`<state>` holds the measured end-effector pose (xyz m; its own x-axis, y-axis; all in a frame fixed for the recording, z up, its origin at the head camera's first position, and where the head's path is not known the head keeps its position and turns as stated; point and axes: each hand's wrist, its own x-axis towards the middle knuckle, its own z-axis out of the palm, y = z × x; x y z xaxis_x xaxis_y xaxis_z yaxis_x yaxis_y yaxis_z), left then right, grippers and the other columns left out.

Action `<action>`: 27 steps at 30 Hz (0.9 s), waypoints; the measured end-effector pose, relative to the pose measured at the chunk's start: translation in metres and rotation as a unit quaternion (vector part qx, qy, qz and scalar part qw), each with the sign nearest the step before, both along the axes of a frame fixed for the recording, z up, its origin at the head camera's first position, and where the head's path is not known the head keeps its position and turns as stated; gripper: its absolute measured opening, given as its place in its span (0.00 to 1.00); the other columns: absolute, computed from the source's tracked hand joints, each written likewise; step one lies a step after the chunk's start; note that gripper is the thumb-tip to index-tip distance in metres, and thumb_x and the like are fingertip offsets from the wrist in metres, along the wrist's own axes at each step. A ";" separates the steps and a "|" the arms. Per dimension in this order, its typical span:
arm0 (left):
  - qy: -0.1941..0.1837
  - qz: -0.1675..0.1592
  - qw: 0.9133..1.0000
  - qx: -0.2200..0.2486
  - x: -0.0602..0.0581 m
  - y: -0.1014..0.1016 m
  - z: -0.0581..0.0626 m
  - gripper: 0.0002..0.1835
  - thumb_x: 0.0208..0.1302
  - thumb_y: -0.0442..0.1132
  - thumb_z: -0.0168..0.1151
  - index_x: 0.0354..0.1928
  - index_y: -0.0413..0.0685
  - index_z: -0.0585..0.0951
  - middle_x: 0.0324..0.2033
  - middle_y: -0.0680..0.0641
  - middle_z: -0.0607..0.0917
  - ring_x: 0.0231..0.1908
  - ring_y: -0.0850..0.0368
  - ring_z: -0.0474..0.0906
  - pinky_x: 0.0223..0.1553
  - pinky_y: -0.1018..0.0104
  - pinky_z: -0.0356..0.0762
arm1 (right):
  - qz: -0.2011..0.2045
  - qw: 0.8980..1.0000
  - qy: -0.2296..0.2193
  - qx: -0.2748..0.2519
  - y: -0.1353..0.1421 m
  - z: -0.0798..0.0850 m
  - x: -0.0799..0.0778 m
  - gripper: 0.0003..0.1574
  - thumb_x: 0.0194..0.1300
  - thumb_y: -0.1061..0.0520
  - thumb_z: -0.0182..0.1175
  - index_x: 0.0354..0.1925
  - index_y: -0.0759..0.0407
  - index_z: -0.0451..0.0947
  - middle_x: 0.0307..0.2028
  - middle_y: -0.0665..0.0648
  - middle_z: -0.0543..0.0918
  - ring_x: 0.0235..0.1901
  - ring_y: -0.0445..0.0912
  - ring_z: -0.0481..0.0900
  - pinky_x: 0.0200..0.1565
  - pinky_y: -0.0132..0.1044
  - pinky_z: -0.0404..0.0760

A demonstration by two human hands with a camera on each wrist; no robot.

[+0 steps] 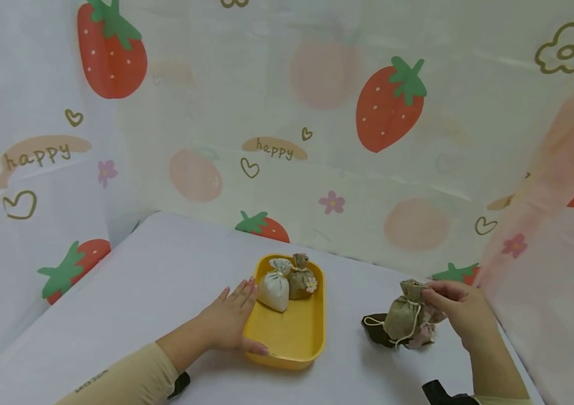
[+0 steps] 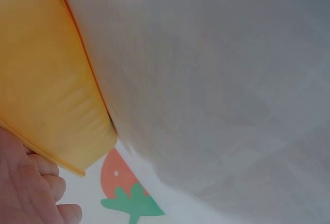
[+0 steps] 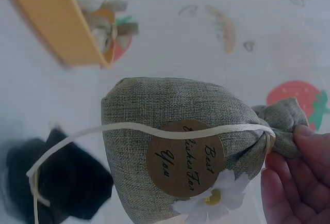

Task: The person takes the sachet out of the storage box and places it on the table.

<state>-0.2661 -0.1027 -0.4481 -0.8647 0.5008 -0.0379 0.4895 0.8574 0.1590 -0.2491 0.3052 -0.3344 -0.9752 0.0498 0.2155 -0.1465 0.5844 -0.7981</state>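
My right hand [image 1: 461, 315] pinches the gathered top of a grey-green drawstring pouch [image 1: 402, 320]. In the right wrist view this pouch [image 3: 134, 157] shows a round "Best Wishes For You" label, a white flower and a trailing cream cord. Behind it, partly hidden, are a black pouch [image 1: 379, 333] and a pinkish pouch [image 1: 422, 336]. My left hand [image 1: 231, 318] rests with straight fingers along the left rim of a yellow tray [image 1: 292, 340]. At the tray's far end sit a white pouch [image 1: 274, 291] and a brown pouch [image 1: 300, 283] with a small flower.
A white cloth covers the table [image 1: 206, 253]. Printed sheets with strawberries form a back wall [image 1: 267, 84] and side walls. Near the front edge, a dark object [image 1: 180, 385] shows beside my left sleeve, and a black strap piece [image 1: 441, 394] by my right wrist.
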 end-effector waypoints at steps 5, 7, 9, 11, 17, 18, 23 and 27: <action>0.006 -0.002 1.000 0.002 -0.001 0.001 -0.002 0.68 0.38 0.83 0.43 0.70 0.37 0.46 0.70 0.39 0.43 0.69 0.46 0.37 0.64 0.43 0.43 | -0.023 0.999 -0.016 0.018 0.025 0.000 0.006 0.20 0.58 0.49 0.63 0.41 0.63 0.81 0.26 0.38 0.83 0.29 0.32 0.81 0.34 0.22 0.71; 0.006 -0.001 1.000 0.002 -0.001 0.001 -0.002 0.68 0.38 0.83 0.44 0.70 0.37 0.46 0.70 0.39 0.42 0.69 0.46 0.37 0.64 0.43 0.43 | -0.032 0.999 -0.022 0.008 0.033 0.000 0.009 0.19 0.58 0.49 0.63 0.41 0.61 0.82 0.26 0.38 0.84 0.30 0.33 0.82 0.35 0.20 0.71; 0.005 0.001 1.000 0.001 -0.001 0.000 -0.002 0.68 0.38 0.83 0.43 0.70 0.37 0.46 0.70 0.39 0.42 0.69 0.46 0.37 0.64 0.43 0.43 | -0.043 0.999 -0.028 0.000 0.041 0.000 0.012 0.15 0.58 0.48 0.63 0.40 0.55 0.83 0.26 0.36 0.83 0.30 0.33 0.82 0.37 0.24 0.72; 0.005 0.001 1.000 0.002 0.000 0.000 -0.001 0.68 0.38 0.84 0.43 0.70 0.37 0.46 0.70 0.39 0.42 0.69 0.45 0.37 0.64 0.43 0.43 | -0.052 0.998 -0.036 -0.021 0.047 0.000 0.015 0.11 0.58 0.48 0.63 0.38 0.49 0.84 0.25 0.35 0.83 0.29 0.32 0.81 0.46 0.37 0.74; 0.001 0.002 1.000 0.006 0.000 0.001 0.000 0.68 0.37 0.84 0.43 0.70 0.37 0.46 0.70 0.39 0.42 0.69 0.46 0.36 0.64 0.44 0.43 | -0.074 0.996 -0.049 -0.012 0.060 -0.007 0.020 0.09 0.59 0.48 0.62 0.34 0.50 0.83 0.24 0.35 0.82 0.27 0.31 0.81 0.47 0.36 0.74; 0.000 0.002 1.000 0.006 0.000 0.001 0.000 0.68 0.37 0.83 0.44 0.70 0.37 0.45 0.70 0.39 0.42 0.69 0.46 0.36 0.64 0.44 0.42 | -0.079 0.996 -0.051 -0.001 0.062 -0.009 0.021 0.11 0.59 0.47 0.62 0.34 0.51 0.83 0.24 0.36 0.83 0.27 0.32 0.81 0.41 0.29 0.75; 0.000 0.002 1.000 0.005 -0.001 0.001 -0.001 0.68 0.38 0.83 0.44 0.70 0.37 0.45 0.70 0.39 0.41 0.69 0.46 0.36 0.64 0.44 0.42 | -0.091 0.994 -0.065 0.005 0.067 -0.019 0.020 0.17 0.57 0.46 0.63 0.35 0.58 0.83 0.24 0.39 0.83 0.27 0.34 0.82 0.30 0.19 0.71; -0.001 0.004 1.000 0.005 -0.001 0.001 -0.003 0.68 0.37 0.84 0.44 0.70 0.37 0.45 0.70 0.40 0.41 0.69 0.46 0.36 0.64 0.44 0.42 | -0.092 0.993 -0.072 -0.010 0.071 -0.028 0.018 0.15 0.58 0.47 0.63 0.34 0.57 0.83 0.24 0.40 0.83 0.26 0.35 0.82 0.31 0.20 0.74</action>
